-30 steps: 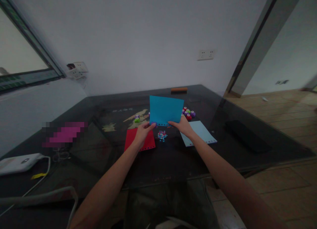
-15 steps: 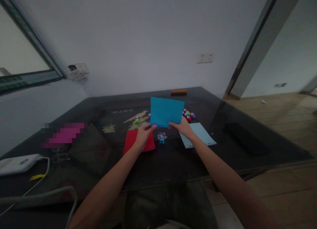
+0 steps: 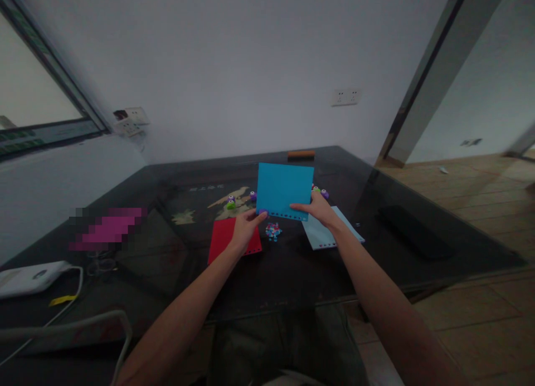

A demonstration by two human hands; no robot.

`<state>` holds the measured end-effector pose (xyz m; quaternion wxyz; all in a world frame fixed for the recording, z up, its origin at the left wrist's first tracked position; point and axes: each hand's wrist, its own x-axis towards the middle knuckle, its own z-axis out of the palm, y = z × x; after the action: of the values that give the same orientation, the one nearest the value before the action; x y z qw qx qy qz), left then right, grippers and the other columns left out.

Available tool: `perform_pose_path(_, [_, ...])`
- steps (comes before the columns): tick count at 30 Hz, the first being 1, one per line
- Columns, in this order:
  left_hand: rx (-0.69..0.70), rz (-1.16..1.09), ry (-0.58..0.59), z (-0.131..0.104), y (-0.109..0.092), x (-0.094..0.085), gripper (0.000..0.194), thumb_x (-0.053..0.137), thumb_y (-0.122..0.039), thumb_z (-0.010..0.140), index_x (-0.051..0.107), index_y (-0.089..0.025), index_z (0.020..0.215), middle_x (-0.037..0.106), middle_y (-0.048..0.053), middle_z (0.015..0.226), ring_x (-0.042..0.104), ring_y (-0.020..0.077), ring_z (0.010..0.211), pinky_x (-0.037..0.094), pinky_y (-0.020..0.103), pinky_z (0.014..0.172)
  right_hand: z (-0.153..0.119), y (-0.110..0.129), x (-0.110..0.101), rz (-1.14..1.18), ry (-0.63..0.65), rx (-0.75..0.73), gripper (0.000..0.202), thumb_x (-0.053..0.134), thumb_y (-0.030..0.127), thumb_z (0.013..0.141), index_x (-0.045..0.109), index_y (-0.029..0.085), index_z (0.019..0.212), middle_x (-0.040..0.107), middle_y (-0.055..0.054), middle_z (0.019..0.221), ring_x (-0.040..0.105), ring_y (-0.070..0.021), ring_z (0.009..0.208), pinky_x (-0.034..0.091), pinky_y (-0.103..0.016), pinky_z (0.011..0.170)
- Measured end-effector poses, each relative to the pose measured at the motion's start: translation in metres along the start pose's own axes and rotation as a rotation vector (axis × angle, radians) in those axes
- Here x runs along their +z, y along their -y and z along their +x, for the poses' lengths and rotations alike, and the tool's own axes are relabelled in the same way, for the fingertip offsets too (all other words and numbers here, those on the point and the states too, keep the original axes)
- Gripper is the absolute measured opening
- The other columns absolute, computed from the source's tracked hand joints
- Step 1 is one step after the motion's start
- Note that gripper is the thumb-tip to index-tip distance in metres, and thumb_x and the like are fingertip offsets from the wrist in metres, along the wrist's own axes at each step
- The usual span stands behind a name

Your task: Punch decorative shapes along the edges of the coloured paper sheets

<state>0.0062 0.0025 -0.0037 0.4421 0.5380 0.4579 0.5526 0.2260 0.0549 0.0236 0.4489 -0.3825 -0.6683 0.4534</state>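
A blue sheet of paper (image 3: 284, 188) is held up above the table, with a row of small holes along its lower edge. My left hand (image 3: 246, 227) pinches its lower left corner, where a small purple piece shows by the thumb. My right hand (image 3: 320, 208) grips the lower right side, thumb on the front face and fingers hidden behind. Below it lies a little heap of coloured paper bits (image 3: 273, 231). A red sheet (image 3: 221, 238) with holes rests partly under my left forearm, and a pale sheet (image 3: 315, 235) with holes lies beneath my right wrist.
Small purple and green eye-like pieces (image 3: 231, 204) stand behind the red sheet; others (image 3: 324, 194) sit behind my right hand. A black oblong object (image 3: 412, 230) lies at right. A white device (image 3: 33, 278) with a cable is at left. A brown bar (image 3: 301, 154) lies far back.
The blue sheet has shifted slightly right and tilted, its right side lower. My right hand has moved a little right and now covers more of the coloured pieces behind it.
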Motion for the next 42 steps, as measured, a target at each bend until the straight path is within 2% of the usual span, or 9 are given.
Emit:
perform_pose_path(7, [-0.079,0.011,0.063,-0.004,0.003,0.008,0.038,0.071,-0.042,0.065,0.07,-0.014,0.091,0.071,0.006,0.087,0.063,0.0212,0.08,0.046,0.033,0.077,-0.002,0.005,-0.01,0.083,-0.138,0.015,0.049,0.077,0.038,0.059,0.061,0.018,0.101,0.065,-0.013,0.107,0.063,-0.0297,0.093,0.054,-0.045,0.08])
perform_pose_path(11, [-0.106,0.038,0.075,-0.004,0.007,0.008,0.039,0.071,-0.043,0.065,0.07,-0.013,0.09,0.071,0.006,0.084,0.063,0.0211,0.076,0.046,0.032,0.074,-0.001,0.003,-0.011,0.026,-0.128,0.01,0.051,0.076,0.039,0.058,0.061,0.018,0.102,0.065,-0.013,0.106,0.063,-0.0309,0.092,0.054,-0.046,0.078])
perform_pose_path(25, [-0.14,-0.019,0.115,-0.004,0.008,0.007,0.038,0.071,-0.039,0.068,0.067,-0.014,0.096,0.07,0.008,0.096,0.064,0.0207,0.086,0.046,0.033,0.082,0.004,-0.006,-0.012,-0.033,-0.199,-0.002,0.049,0.076,0.037,0.059,0.062,0.017,0.101,0.066,-0.013,0.102,0.063,-0.0307,0.09,0.053,-0.047,0.078])
perform_pose_path(36, [-0.104,0.107,0.15,-0.003,0.004,0.007,0.034,0.071,-0.037,0.068,0.065,-0.013,0.092,0.07,0.009,0.093,0.065,0.0226,0.088,0.048,0.035,0.082,0.006,-0.009,-0.014,-0.058,-0.233,-0.015,0.045,0.074,0.038,0.06,0.064,0.016,0.097,0.066,-0.014,0.101,0.063,-0.0312,0.091,0.052,-0.047,0.079])
perform_pose_path(42, [0.001,0.186,0.221,-0.004,-0.001,0.004,0.031,0.069,-0.033,0.07,0.063,-0.014,0.094,0.069,0.009,0.095,0.064,0.0204,0.087,0.049,0.033,0.079,0.005,-0.007,-0.016,-0.051,-0.258,0.01,0.043,0.074,0.039,0.059,0.063,0.016,0.093,0.067,-0.014,0.1,0.063,-0.0302,0.09,0.052,-0.046,0.08])
